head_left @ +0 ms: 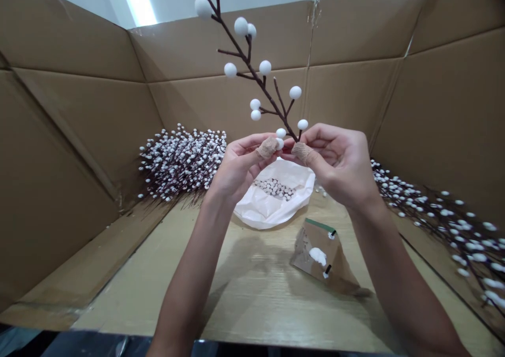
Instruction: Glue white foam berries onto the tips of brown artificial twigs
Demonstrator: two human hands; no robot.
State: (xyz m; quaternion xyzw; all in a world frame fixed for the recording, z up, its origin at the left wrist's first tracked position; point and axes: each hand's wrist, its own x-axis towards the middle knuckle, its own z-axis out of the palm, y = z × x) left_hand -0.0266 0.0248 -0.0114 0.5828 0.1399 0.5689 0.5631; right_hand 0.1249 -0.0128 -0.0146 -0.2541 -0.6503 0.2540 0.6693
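A brown artificial berry branch (271,100) with white round berries rises up and to the left from between my fingers. My right hand (344,163) is closed, pinching the branch near its lower end. My left hand (235,170) is closed too, its thumb and fingertips on a white berry (280,144) beside the stem. Tan wrapping covers both thumb tips. A few twigs on the branch have bare ends. Below my hands is a white plastic bag (265,216) holding many loose small berries (278,189).
A tan wedge-shaped block (303,269) with a white blob (317,256) stands on the wooden table (252,299). Piles of berry branches lie at left (183,162) and right (450,230). Cardboard walls (236,104) surround the table on three sides.
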